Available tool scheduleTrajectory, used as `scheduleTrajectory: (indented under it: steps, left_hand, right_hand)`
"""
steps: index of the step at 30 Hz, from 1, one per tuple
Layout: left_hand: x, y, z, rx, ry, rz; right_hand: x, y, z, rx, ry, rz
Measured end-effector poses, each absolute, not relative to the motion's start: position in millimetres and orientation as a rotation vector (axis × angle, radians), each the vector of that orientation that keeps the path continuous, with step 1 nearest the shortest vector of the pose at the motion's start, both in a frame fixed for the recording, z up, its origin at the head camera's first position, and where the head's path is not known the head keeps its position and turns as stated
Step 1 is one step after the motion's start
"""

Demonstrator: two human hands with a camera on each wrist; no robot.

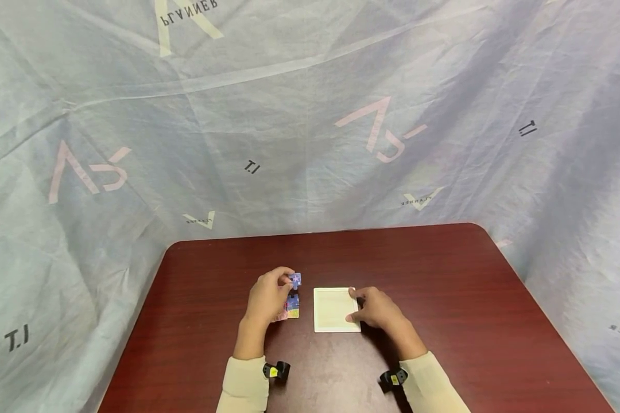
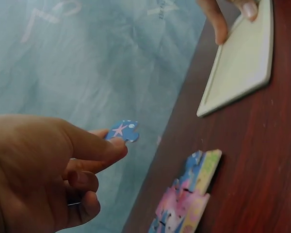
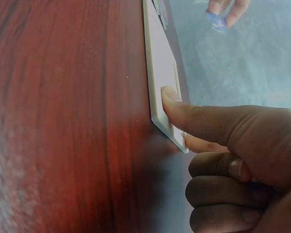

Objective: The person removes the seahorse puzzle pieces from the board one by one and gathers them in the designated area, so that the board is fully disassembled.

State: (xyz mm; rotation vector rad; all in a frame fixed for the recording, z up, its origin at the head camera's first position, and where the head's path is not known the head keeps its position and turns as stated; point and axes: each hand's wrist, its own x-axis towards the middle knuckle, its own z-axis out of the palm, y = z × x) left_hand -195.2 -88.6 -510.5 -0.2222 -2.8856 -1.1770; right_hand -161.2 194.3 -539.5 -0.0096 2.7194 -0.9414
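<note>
My left hand (image 1: 267,298) pinches a small blue puzzle piece (image 2: 123,131) with a pink starfish, between thumb and index finger, raised off the table. Below it lie joined puzzle pieces (image 2: 182,199) in pink, blue and yellow, partly hidden by this hand in the head view. To their right sits a flat cream puzzle tray (image 1: 334,310) with a raised rim. My right hand (image 1: 378,308) holds the tray at its right edge, thumb on the rim and index finger at the edge; in the right wrist view its other fingers are curled.
The dark red wooden table (image 1: 444,281) has rounded far corners. A grey printed cloth (image 1: 299,137) hangs behind it and along both sides. A black wrist camera (image 1: 276,371) is strapped at the left sleeve, another camera (image 1: 393,379) at the right.
</note>
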Motion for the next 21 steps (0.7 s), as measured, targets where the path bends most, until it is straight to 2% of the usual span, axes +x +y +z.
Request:
scheduleTrajectory:
  steps: [21]
  left_hand:
    - [-203, -94, -536, -0.156, -2.954, -1.086]
  right_hand:
    - [-159, 195, -539, -0.023, 2.711, -0.917]
